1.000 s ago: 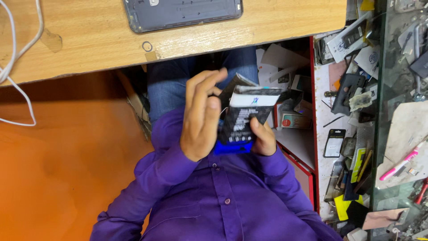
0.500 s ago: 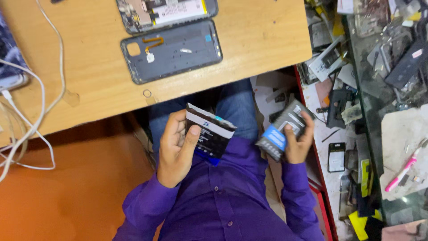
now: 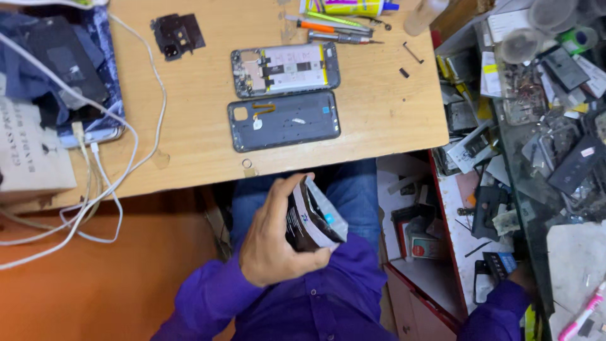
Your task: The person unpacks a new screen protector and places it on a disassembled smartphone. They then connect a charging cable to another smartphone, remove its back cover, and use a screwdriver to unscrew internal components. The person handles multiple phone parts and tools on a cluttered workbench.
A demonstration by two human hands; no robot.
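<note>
Closest to the camera, the left hand [image 3: 273, 243] has its grip closed around a small black and silver pouch [image 3: 310, 216], held over the lap in front of the purple shirt [image 3: 303, 309], just below the desk [image 3: 391, 107] edge. You can't see what's inside the pouch from here. The right hand [image 3: 519, 278] is way off to the side, reaching down among the loose parts on the low shelf [image 3: 464, 252]; it's mostly hidden, so I can't tell if that grip is open or closed. Next to it an open drawer [image 3: 416, 240] holds small boxes and scraps.

Further out on the desk, a grey phone back cover [image 3: 284, 120] lies inside-up, and just beyond it the opened phone body [image 3: 285, 68] with its battery showing. Past those sit an orange-handled screwdriver [image 3: 328, 27] and a glue tube [image 3: 344, 6]. White cables [image 3: 120, 170] trail off the left edge. The glass counter [image 3: 555, 126] on the right is piled with phone parts.
</note>
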